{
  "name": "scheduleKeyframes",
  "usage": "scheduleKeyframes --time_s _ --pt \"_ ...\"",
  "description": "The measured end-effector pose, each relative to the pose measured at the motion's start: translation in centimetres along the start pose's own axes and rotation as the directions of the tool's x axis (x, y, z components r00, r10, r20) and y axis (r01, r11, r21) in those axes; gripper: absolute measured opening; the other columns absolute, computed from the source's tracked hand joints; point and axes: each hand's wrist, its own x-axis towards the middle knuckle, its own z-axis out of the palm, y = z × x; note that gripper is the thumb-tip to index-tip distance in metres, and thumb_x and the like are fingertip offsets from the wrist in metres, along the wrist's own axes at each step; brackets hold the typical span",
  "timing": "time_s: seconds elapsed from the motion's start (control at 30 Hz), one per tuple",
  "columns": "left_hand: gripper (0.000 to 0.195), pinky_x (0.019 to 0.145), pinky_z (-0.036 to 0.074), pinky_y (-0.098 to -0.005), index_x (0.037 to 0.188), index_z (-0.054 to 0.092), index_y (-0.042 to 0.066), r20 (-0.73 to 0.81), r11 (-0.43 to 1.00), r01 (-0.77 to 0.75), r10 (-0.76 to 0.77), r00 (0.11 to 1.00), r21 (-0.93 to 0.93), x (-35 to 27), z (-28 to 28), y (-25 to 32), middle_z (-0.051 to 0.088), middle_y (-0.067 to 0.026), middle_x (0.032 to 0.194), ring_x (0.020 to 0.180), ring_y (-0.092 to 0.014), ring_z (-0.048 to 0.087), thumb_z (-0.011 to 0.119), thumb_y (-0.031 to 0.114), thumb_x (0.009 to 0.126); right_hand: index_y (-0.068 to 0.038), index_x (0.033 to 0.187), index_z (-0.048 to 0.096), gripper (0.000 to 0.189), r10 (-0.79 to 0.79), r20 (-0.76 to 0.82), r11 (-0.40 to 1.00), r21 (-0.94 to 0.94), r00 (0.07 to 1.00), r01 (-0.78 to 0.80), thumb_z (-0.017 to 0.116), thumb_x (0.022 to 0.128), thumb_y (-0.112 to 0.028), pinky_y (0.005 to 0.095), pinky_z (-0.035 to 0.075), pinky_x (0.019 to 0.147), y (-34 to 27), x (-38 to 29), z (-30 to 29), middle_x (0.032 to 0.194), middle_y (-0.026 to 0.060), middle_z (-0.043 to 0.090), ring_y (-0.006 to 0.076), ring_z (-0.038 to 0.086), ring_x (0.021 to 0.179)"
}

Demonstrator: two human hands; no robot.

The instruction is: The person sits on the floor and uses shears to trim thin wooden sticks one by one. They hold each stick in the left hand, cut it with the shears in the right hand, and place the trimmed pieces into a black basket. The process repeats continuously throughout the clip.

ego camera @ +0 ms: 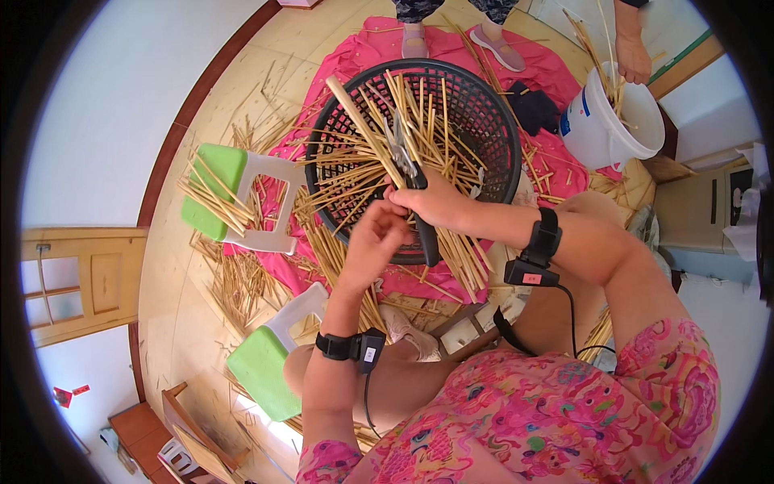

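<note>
My right hand [440, 201] grips a pair of pruning shears [428, 237] with black handles, their metal blades pointing away from me. Alongside the blades lies a thick pale stalk [361, 128], its near end by my right thumb. My left hand [376, 237] is just below and left, fingers curled and fingertips close to the right hand. Whether it pinches anything is hidden. Under both hands stands a black plastic lattice basket [497, 115], with many cut dry stalks [347, 169] inside and across its rim.
A pink cloth [378, 37] lies beneath the basket. Left are two green-and-white plastic stools [208, 215], [261, 369], one bearing stalks. Loose stalks litter the floor [181, 266]. Another person's hand [633, 59] is over a white bucket [595, 136]; their shoes [497, 48] stand beyond the basket.
</note>
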Motion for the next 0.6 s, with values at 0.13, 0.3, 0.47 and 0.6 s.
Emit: scheduleKeyframes --time_s 0.13,0.3,0.47,0.6 --pt "0.021 0.056 0.038 -0.0197 0.115 0.048 0.004 -0.319 0.97 -0.235 0.245 0.915 0.069 0.5 -1.7 1.7 0.049 -0.0001 0.077 0.062 -0.006 0.045 0.05 0.016 0.098 0.0 0.074 0.059 0.017 0.004 -0.059 0.998 0.064 0.998 -0.001 0.063 0.077 -0.016 0.0319 0.044 0.055 1.1 -1.1 2.0 0.064 0.0053 0.057 0.0156 0.053 0.057" --pt "0.032 0.067 0.043 -0.0221 0.126 0.045 0.001 -0.343 0.925 -0.306 0.368 0.864 0.223 1.2 -0.4 3.0 0.055 -0.0022 0.093 0.076 -0.008 0.05 0.049 0.017 0.099 0.0 0.078 0.056 0.018 0.168 0.076 0.986 -0.031 0.983 -0.166 0.063 0.078 -0.017 0.0319 0.047 0.058 0.3 -3.8 3.3 0.067 0.0069 0.057 0.0175 0.057 0.061" --pt "0.021 0.069 0.045 -0.0249 0.109 0.048 0.001 -0.265 0.922 -0.307 0.365 0.892 0.237 0.8 -0.4 3.2 0.055 -0.005 0.081 0.073 -0.012 0.053 0.04 0.019 0.103 -0.002 0.09 0.055 0.022 0.269 0.216 0.96 -0.134 0.939 -0.244 0.066 0.082 -0.019 0.0293 0.045 0.066 1.4 -4.2 3.8 0.075 0.0039 0.057 0.0134 0.055 0.071" --pt "0.02 0.058 0.044 -0.027 0.104 0.046 0.005 -0.39 0.91 -0.4 0.332 0.859 -0.106 0.4 -1.5 4.2 0.045 -0.0023 0.069 0.061 -0.012 0.048 0.035 0.022 0.104 -0.002 0.098 0.054 0.041 0.151 0.178 0.97 -0.216 0.972 -0.111 0.076 0.074 -0.027 0.0289 0.046 0.074 0.8 -3.6 2.6 0.084 0.0044 0.058 0.0148 0.056 0.077"
